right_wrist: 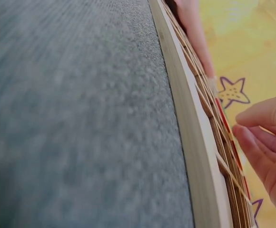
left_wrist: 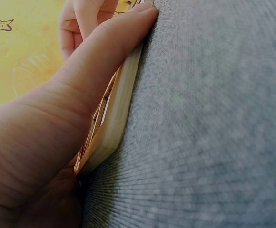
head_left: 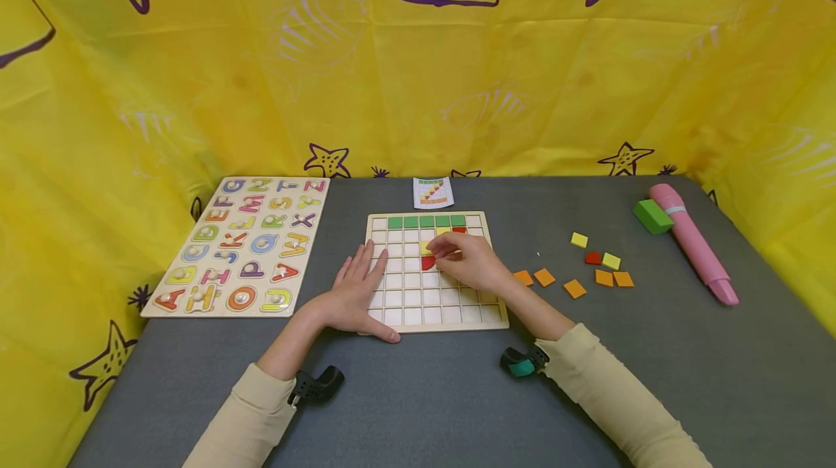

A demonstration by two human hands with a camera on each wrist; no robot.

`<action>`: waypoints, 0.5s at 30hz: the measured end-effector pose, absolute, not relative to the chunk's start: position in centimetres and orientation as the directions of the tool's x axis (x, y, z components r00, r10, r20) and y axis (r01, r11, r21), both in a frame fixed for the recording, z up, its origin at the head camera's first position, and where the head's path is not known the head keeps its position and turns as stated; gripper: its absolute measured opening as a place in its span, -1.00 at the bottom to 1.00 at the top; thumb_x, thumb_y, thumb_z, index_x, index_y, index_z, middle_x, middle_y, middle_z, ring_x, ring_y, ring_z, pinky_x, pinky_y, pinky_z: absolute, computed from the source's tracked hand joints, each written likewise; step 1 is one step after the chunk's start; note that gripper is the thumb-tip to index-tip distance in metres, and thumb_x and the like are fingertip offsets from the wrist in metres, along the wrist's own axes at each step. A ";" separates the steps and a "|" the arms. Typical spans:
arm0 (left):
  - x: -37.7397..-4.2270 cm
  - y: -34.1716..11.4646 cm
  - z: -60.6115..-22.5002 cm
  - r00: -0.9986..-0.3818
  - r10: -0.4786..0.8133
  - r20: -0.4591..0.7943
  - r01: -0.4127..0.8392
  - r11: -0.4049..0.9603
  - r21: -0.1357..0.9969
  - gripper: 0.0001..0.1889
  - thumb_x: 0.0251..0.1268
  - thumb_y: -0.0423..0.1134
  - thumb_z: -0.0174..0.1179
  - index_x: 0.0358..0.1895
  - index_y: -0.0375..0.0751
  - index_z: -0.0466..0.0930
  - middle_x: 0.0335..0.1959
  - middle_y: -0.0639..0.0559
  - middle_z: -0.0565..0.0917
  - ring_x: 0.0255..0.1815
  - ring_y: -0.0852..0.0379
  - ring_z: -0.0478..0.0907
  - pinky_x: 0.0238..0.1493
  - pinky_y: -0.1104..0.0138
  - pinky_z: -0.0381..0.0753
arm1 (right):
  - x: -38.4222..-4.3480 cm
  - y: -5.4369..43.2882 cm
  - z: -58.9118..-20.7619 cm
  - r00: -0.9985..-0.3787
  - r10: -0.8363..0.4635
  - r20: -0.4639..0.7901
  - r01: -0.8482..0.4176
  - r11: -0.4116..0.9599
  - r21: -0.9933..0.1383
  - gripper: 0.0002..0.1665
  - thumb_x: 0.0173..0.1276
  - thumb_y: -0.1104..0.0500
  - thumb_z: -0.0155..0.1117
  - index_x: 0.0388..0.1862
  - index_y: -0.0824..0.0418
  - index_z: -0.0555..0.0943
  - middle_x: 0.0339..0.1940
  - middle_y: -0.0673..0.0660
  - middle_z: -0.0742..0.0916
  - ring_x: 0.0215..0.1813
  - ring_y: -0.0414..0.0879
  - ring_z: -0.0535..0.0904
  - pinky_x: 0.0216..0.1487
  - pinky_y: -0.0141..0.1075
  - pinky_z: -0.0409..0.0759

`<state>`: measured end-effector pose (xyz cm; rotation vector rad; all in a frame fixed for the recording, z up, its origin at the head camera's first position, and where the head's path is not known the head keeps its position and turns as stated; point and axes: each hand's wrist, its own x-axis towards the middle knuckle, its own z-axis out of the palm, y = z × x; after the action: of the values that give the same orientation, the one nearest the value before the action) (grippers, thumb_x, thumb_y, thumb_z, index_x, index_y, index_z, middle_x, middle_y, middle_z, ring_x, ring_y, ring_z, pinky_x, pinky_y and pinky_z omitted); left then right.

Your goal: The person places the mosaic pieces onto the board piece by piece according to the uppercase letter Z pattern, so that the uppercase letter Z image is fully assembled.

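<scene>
Grey table point(head_left: 418, 395): five green tiles point(head_left: 427, 222), five orange tiles point(head_left: 575, 289) showing; left hand point(head_left: 355, 295) spreads, right hand point(head_left: 473, 260), grip unclear, part-blocks the board point(head_left: 413, 298).

My left hand point(left_wrist: 66, 104) lies at the wooden board point(left_wrist: 118, 116), thumb stretched along its pale edge on the grey tabletop point(left_wrist: 209, 118); beyond shows my right hand point(left_wrist: 83, 21), backed by yellow cloth point(left_wrist: 31, 45).
</scene>
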<state>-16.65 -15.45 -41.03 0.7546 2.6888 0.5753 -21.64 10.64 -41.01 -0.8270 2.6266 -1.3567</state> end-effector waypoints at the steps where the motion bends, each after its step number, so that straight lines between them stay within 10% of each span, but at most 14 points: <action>1: -16.6 -15.4 -41.0 -0.820 0.548 -0.161 0.432 0.780 0.453 0.45 -0.24 0.35 0.47 0.55 -0.35 -0.31 0.53 -0.39 -0.43 0.53 -0.28 -0.49 0.43 -0.14 -0.35 | -21.6 10.9 -41.0 -0.858 -0.483 0.176 -0.423 0.468 -0.776 -0.77 0.30 0.34 0.30 -0.06 0.26 0.67 -0.19 0.08 0.73 -0.15 -0.12 0.63 -0.05 -0.27 0.62; 15: -16.6 -15.4 -41.0 -0.822 0.553 -0.138 0.447 0.776 0.445 0.44 -0.24 0.33 0.48 0.54 -0.40 -0.26 0.52 -0.43 -0.39 0.53 -0.30 -0.47 0.42 -0.16 -0.32 | -21.0 16.6 -40.6 -0.915 -0.361 0.179 -0.368 0.566 -0.738 -0.80 0.32 0.24 0.32 -0.09 0.21 0.70 -0.33 0.00 0.70 -0.27 -0.10 0.56 -0.20 -0.24 0.56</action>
<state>-16.58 -15.36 -41.01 0.7779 2.7082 0.5820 -20.99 16.63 -40.59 -0.6480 2.7871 -1.3167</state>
